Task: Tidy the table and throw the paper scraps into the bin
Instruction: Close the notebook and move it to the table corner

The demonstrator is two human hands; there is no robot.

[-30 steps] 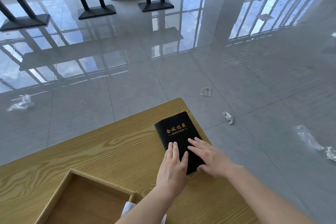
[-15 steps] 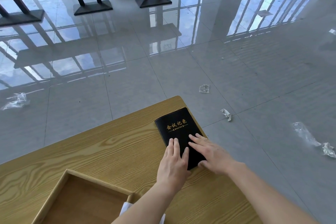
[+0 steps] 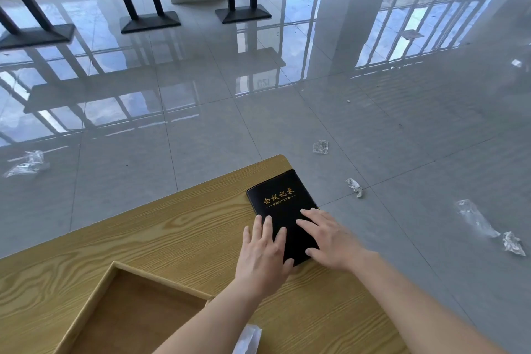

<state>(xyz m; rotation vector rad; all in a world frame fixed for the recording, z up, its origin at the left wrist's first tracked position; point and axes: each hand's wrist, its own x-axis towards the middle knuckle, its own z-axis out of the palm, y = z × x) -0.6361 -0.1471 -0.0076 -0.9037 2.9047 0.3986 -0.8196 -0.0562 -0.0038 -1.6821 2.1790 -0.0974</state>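
Contact is occurring between both hands and a black notebook (image 3: 283,204) with gold lettering on its cover. The notebook is lying flat at the far right corner of the wooden table (image 3: 172,227), with its right edge running close along the table's edge.

The left hand (image 3: 263,256) is resting palm down with its fingers straight and close together. Its fingertips are overlapping the notebook's left edge, and its palm is sitting on the table surface. The right hand (image 3: 330,241) is lying palm down on the near right part of the cover, with its fingers straight and slightly spread. Neither hand is gripping anything.

A shallow wooden tray (image 3: 94,299) is sitting on the table to the left of the left forearm. A white scrap (image 3: 248,339) is lying on the table between the two forearms, at the bottom edge of the view; its material cannot be determined.

Further scraps are lying on the grey tiled floor (image 3: 201,123):
- A small scrap (image 3: 320,147) is lying past the table's far corner.
- A second scrap (image 3: 355,187) is lying to the right of the notebook.
- A clear wrapper (image 3: 474,218) is lying just beside a crumpled piece (image 3: 514,243) at the far right.
- A left wrapper (image 3: 27,162) is lying well apart at the far left.

Black table bases (image 3: 149,21) are standing on the floor in the background.
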